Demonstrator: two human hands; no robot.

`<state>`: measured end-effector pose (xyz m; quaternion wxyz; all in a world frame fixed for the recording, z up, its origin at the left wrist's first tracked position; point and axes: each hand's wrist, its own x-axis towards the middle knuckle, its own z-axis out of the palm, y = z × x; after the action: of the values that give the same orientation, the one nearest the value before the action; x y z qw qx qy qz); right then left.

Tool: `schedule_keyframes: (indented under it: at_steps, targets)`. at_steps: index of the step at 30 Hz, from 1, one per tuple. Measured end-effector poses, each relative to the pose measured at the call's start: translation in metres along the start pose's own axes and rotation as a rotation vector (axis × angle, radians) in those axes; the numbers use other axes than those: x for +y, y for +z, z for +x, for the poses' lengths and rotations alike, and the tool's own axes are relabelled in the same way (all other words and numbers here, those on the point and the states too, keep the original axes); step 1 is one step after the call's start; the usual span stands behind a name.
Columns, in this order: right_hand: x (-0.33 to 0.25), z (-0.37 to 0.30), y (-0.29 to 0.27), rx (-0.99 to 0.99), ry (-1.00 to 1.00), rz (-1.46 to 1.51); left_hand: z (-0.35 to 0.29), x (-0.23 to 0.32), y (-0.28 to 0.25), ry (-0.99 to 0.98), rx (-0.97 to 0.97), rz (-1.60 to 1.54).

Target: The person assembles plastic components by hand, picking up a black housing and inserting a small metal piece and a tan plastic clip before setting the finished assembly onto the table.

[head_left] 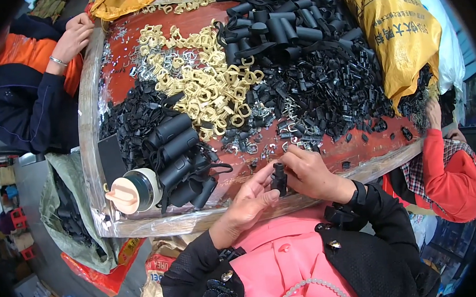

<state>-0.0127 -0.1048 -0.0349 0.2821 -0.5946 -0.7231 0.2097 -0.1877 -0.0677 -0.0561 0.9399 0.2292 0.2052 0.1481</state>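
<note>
Just over the table's near edge, a small black plastic part (pixel 278 181) stands upright between my two hands. My left hand (pixel 251 198) grips it between the thumb and the fingers, palm turned up. On its other side my right hand (pixel 312 172) is closed, fingers curled and pinched near the top of the part; what lies inside these fingertips is hidden. Beyond my hands, small metal clips (pixel 292 128) are scattered on the red tabletop (pixel 338 153). A large heap of small black plastic pieces (pixel 322 90) lies behind them.
Cream plastic rings (pixel 206 90) and black cylindrical sleeves (pixel 287 26) are heaped farther back. At left stand black cylinders (pixel 174 144), a cream-lidded jar (pixel 133 191) and a dark flat phone-like slab (pixel 111 156). A yellow sack (pixel 401 38) lies right. Co-workers' hands (pixel 70 41) appear at both sides.
</note>
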Motion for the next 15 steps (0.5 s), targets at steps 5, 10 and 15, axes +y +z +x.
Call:
schedule_keyframes:
  at_steps: [5, 10, 15]
  targets:
    - [0.001, -0.002, 0.000, -0.005, 0.012, 0.026, -0.002, 0.000, 0.001, -0.002, 0.067, -0.011]
    - [0.003, -0.002, -0.011, 0.013, 0.000, 0.140, 0.003, -0.008, -0.014, 0.096, 0.148, -0.178]
    - [-0.009, -0.003, -0.013, 0.034, -0.123, 0.157, 0.002, -0.011, -0.015, 0.088, 0.215, -0.105]
